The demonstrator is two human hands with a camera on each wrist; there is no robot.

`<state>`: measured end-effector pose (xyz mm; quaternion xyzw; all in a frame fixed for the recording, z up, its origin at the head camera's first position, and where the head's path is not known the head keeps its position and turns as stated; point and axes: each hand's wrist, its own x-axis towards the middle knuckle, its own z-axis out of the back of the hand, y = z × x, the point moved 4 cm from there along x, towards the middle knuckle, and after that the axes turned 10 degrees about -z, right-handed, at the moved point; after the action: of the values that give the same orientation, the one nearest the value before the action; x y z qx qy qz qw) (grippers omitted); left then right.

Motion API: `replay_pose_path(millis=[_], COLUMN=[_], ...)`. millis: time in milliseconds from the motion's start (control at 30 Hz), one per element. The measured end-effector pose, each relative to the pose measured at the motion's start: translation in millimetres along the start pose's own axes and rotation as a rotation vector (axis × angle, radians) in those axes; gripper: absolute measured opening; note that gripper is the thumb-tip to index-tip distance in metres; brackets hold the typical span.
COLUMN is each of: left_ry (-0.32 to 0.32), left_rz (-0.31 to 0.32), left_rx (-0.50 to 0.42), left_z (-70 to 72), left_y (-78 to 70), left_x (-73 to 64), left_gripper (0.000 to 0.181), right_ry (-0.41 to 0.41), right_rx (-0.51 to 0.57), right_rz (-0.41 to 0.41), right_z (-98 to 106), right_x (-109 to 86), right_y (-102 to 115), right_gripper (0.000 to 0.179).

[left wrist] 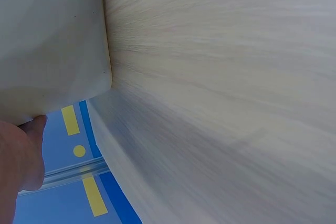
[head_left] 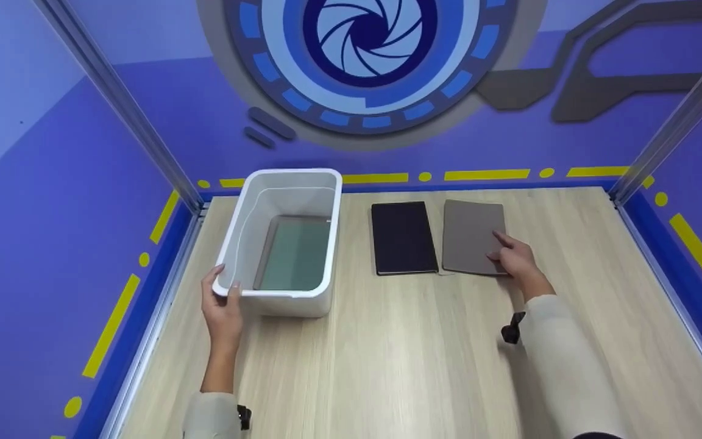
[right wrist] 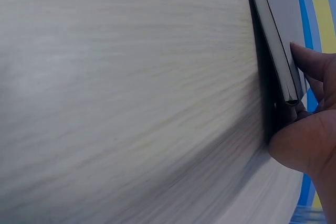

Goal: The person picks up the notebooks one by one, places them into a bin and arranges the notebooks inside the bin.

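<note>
A white plastic bin (head_left: 278, 305) stands at the left of the table, its side filling the upper left of the left wrist view. My left hand (head_left: 222, 311) grips the rim at its near left corner. Inside lies a flat green panel with a brownish border (head_left: 296, 253). A grey-brown notebook (head_left: 471, 235) lies to the right, its right edge slightly raised in the right wrist view. My right hand (head_left: 517, 261) holds that edge, a finger on the cover; other fingers are partly hidden. Left of it rests a black notebook (head_left: 404, 238).
The pale wooden table (head_left: 387, 366) meets a blue-purple back wall (head_left: 418, 152) behind the bin and notebooks. Side walls with metal posts (head_left: 122, 103) and rails close off left and right. Small dark devices (head_left: 512, 329) sit at both wrists.
</note>
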<state>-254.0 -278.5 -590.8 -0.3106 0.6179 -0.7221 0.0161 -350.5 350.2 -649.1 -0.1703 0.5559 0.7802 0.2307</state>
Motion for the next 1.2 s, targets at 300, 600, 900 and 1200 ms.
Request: replay_pose_path(millis=[300,600,900,1200], left_ry=[-0.010,-0.008,-0.006,-0.003], left_rz=[0.006,-0.009,-0.025,-0.005], left_rx=[-0.003,-0.007,-0.006,-0.003], left_z=[1.1,0.9,1.4,-0.1], left_y=[0.6,-0.8,-1.2,0.8], left_x=[0.0,-0.4,-1.2,-1.2], left_gripper=[0.050,0.050,0.049,0.050], right_ry=[-0.001,-0.005,0.010,0.000], right_rx=[-0.036,-0.049,-0.036,-0.038], right_rz=[-0.004,0.000,-0.009,-0.016], right_z=[0.2,2.0,0.5,1.0], right_x=[2.9,4.2,3.2,5.1], right_y=[3.1,2.3,0.4,0.0], right_gripper=[0.075,0.074,0.074,0.074])
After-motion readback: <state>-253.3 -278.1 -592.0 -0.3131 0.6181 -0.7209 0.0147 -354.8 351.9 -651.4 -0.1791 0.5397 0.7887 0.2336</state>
